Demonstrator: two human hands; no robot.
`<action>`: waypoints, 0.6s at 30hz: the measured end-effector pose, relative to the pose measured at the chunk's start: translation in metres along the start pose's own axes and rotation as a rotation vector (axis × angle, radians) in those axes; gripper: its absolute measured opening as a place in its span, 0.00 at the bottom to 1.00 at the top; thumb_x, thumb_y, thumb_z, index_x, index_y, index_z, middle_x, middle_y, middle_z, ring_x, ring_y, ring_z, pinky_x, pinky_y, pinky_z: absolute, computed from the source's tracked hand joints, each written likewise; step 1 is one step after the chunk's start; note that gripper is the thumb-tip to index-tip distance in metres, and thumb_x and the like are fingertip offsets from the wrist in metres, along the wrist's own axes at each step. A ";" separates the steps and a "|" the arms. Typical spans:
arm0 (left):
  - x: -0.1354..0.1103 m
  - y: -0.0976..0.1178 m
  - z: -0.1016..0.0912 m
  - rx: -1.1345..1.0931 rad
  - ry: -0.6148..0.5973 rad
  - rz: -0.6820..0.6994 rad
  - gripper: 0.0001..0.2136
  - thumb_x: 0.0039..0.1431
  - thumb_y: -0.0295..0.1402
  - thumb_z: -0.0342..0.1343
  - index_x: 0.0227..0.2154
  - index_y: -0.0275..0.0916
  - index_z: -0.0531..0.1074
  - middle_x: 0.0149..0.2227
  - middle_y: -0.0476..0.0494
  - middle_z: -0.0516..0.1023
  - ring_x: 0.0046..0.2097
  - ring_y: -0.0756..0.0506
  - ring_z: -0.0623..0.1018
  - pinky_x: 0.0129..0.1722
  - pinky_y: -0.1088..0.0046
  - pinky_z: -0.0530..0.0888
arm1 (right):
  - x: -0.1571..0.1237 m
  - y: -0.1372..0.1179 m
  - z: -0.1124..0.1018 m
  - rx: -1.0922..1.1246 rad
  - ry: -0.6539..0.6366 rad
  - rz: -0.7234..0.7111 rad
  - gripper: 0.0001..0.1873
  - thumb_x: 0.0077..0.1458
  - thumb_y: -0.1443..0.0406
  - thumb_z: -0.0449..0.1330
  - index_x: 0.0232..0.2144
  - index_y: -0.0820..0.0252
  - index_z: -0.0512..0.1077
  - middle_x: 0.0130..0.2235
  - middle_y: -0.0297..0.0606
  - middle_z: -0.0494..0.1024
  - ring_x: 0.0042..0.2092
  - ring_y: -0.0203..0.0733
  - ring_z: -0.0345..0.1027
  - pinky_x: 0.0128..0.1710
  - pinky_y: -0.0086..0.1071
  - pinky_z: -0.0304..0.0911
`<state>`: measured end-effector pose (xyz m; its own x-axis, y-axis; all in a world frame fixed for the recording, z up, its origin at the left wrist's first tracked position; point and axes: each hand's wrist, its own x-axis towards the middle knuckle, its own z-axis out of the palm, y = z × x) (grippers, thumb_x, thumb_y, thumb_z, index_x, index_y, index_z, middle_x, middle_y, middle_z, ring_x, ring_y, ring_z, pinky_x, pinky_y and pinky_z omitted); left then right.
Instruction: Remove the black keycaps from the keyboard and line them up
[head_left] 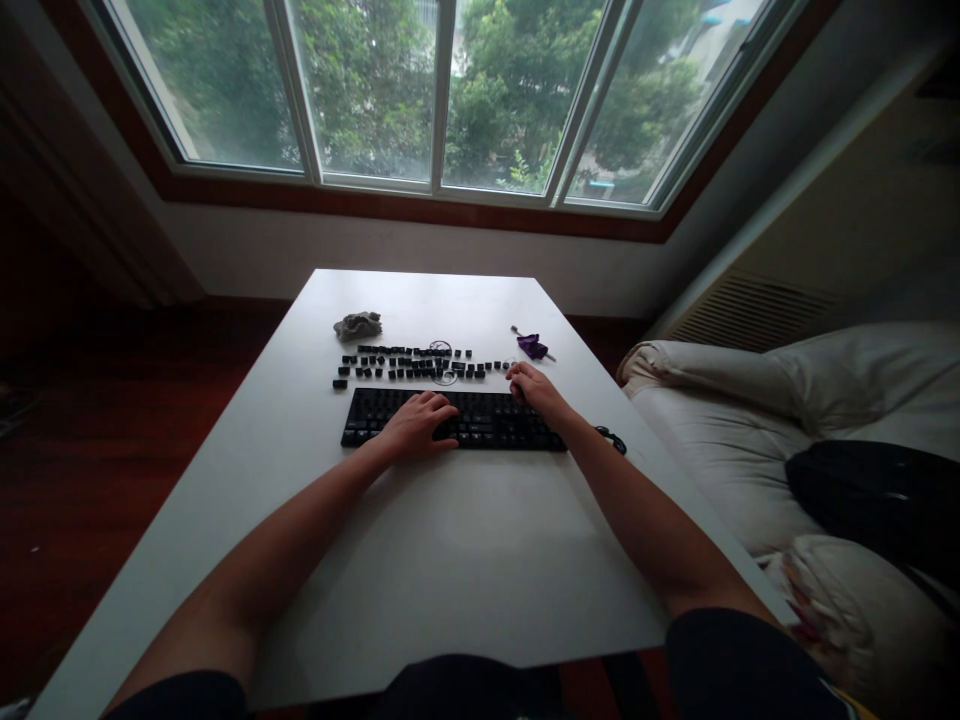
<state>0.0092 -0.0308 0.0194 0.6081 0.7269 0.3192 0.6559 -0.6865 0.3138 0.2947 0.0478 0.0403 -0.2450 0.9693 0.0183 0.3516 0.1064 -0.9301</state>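
A black keyboard (487,425) lies across the white table in front of me. My left hand (421,424) rests on its left-centre part, fingers spread and thumb near the front edge. Above the keyboard's back right edge, my right hand (531,388) is closed in a pinch; whatever is between its fingertips is too small to make out. Behind the keyboard, several loose black keycaps (405,362) stand in rough rows, the right end of which comes close to my right fingertips. Thin ring-like outlines (445,378) show among the keycaps.
A crumpled grey cloth (358,325) lies at the table's back left. On the back right sits a purple cloth (532,346) with a thin stick-like thing by it. A coiled black cable (611,438) is right of the keyboard. A pale sofa (705,430) borders the white table (450,540).
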 end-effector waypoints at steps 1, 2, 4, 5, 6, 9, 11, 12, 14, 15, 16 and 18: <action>0.000 0.000 -0.001 0.001 -0.002 -0.005 0.22 0.55 0.45 0.63 0.51 0.44 0.72 0.49 0.39 0.72 0.52 0.37 0.69 0.55 0.58 0.65 | -0.002 0.001 -0.001 -0.023 -0.041 -0.004 0.11 0.57 0.64 0.52 0.43 0.58 0.67 0.24 0.28 0.71 0.21 0.33 0.62 0.21 0.26 0.57; 0.000 -0.001 -0.003 0.004 -0.004 -0.011 0.22 0.54 0.45 0.63 0.50 0.44 0.73 0.48 0.39 0.72 0.51 0.37 0.69 0.54 0.58 0.66 | -0.005 0.002 -0.001 -0.041 -0.090 -0.006 0.15 0.57 0.64 0.53 0.47 0.58 0.67 0.26 0.29 0.74 0.22 0.33 0.64 0.21 0.25 0.58; 0.001 -0.001 -0.006 0.010 -0.011 -0.019 0.21 0.52 0.45 0.64 0.47 0.44 0.73 0.46 0.40 0.72 0.50 0.37 0.69 0.53 0.58 0.66 | -0.011 0.003 -0.002 -0.054 -0.172 0.010 0.23 0.56 0.64 0.55 0.54 0.57 0.63 0.29 0.30 0.77 0.22 0.32 0.67 0.20 0.24 0.58; 0.001 -0.001 -0.006 0.011 -0.013 -0.021 0.21 0.51 0.45 0.64 0.46 0.43 0.73 0.46 0.40 0.72 0.49 0.37 0.69 0.52 0.58 0.66 | -0.014 0.004 -0.002 -0.048 -0.191 0.024 0.26 0.55 0.64 0.56 0.56 0.56 0.61 0.30 0.31 0.78 0.22 0.33 0.68 0.19 0.24 0.58; 0.001 -0.001 -0.007 0.009 -0.012 -0.022 0.21 0.51 0.45 0.64 0.46 0.43 0.73 0.45 0.40 0.72 0.49 0.37 0.69 0.52 0.58 0.66 | -0.016 0.005 -0.002 -0.035 -0.184 0.036 0.27 0.54 0.64 0.57 0.57 0.55 0.60 0.31 0.31 0.79 0.22 0.33 0.69 0.18 0.23 0.57; 0.000 -0.001 -0.006 0.004 -0.001 -0.019 0.21 0.51 0.45 0.64 0.46 0.43 0.73 0.46 0.39 0.72 0.50 0.36 0.68 0.53 0.57 0.66 | -0.019 0.007 -0.004 0.040 -0.028 0.032 0.22 0.53 0.62 0.59 0.50 0.54 0.61 0.31 0.32 0.80 0.23 0.35 0.72 0.17 0.22 0.56; -0.001 -0.002 -0.005 0.009 0.006 -0.020 0.21 0.51 0.45 0.64 0.47 0.43 0.72 0.46 0.39 0.72 0.50 0.36 0.68 0.54 0.57 0.65 | -0.019 0.007 -0.006 0.095 0.089 0.008 0.17 0.53 0.60 0.60 0.44 0.55 0.61 0.31 0.33 0.80 0.24 0.36 0.73 0.17 0.21 0.56; -0.001 -0.002 -0.004 0.014 0.006 -0.021 0.21 0.52 0.45 0.64 0.47 0.43 0.72 0.46 0.39 0.72 0.51 0.36 0.68 0.54 0.57 0.65 | -0.019 0.006 -0.006 0.121 0.119 -0.007 0.17 0.53 0.59 0.61 0.42 0.55 0.61 0.31 0.33 0.80 0.24 0.36 0.73 0.17 0.22 0.56; -0.002 -0.003 -0.003 0.020 0.003 -0.023 0.22 0.52 0.45 0.64 0.48 0.43 0.72 0.47 0.39 0.72 0.51 0.36 0.68 0.54 0.57 0.65 | -0.019 0.004 -0.006 0.178 0.126 -0.024 0.16 0.53 0.56 0.62 0.39 0.56 0.61 0.32 0.35 0.80 0.25 0.38 0.74 0.17 0.22 0.57; -0.002 -0.003 -0.003 0.021 0.001 -0.022 0.22 0.52 0.45 0.64 0.48 0.43 0.72 0.47 0.39 0.72 0.51 0.36 0.68 0.54 0.57 0.65 | -0.019 0.002 -0.006 0.214 0.122 -0.023 0.16 0.54 0.55 0.62 0.38 0.56 0.62 0.32 0.37 0.80 0.26 0.38 0.75 0.18 0.23 0.59; -0.002 -0.004 -0.003 0.021 0.000 -0.023 0.22 0.52 0.45 0.64 0.48 0.43 0.72 0.47 0.39 0.72 0.51 0.36 0.68 0.54 0.57 0.65 | -0.019 0.000 -0.005 0.254 0.124 -0.017 0.16 0.55 0.54 0.61 0.38 0.56 0.63 0.33 0.38 0.80 0.27 0.39 0.75 0.19 0.24 0.61; -0.002 -0.004 -0.003 0.017 -0.002 -0.023 0.22 0.52 0.45 0.64 0.49 0.44 0.72 0.47 0.40 0.72 0.51 0.36 0.68 0.55 0.57 0.65 | -0.020 -0.004 -0.003 0.346 0.133 0.002 0.14 0.59 0.53 0.57 0.39 0.57 0.64 0.37 0.41 0.81 0.31 0.40 0.77 0.23 0.27 0.67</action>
<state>0.0044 -0.0294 0.0202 0.5932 0.7428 0.3103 0.6777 -0.6689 0.3056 0.3012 0.0289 0.0444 -0.1169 0.9922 0.0431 0.0201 0.0458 -0.9988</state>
